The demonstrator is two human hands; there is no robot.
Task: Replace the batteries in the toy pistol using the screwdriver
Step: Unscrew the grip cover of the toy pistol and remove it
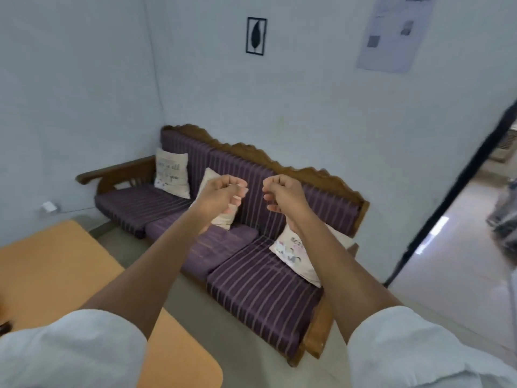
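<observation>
Both arms are stretched out in front of me at chest height, over the sofa. My left hand [223,196] is curled into a loose fist with nothing in it. My right hand [282,194] is curled the same way, a short gap away from the left, and also holds nothing. No toy pistol, screwdriver or batteries can be made out in the head view. A small dark object [5,327] pokes in at the left edge on the orange table; what it is cannot be told.
An orange table [56,275] with a rounded corner fills the lower left. A wooden sofa [251,261] with purple striped cushions and three pillows stands against the wall ahead. An open doorway [461,233] with a dark frame lies to the right.
</observation>
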